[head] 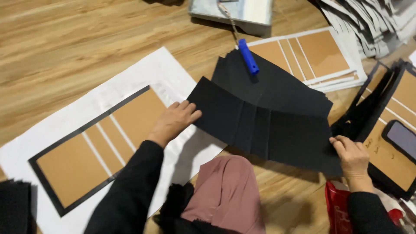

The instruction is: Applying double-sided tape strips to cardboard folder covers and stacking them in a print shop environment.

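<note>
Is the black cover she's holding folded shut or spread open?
Spread open: black cover lies flat between left hand and right hand, spine creases showing.

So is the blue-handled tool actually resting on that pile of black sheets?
Touching. The head view shows the blue-handled tool lying flat on the top of the black sheets, with no gap under its lower end.

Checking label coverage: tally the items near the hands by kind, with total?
Black creased sheet, held by left hand and right hand: 1
Blue-handled tool: 1
Brown-panelled cover on the white sheet: 1
Phone: 1
Total: 4
</note>
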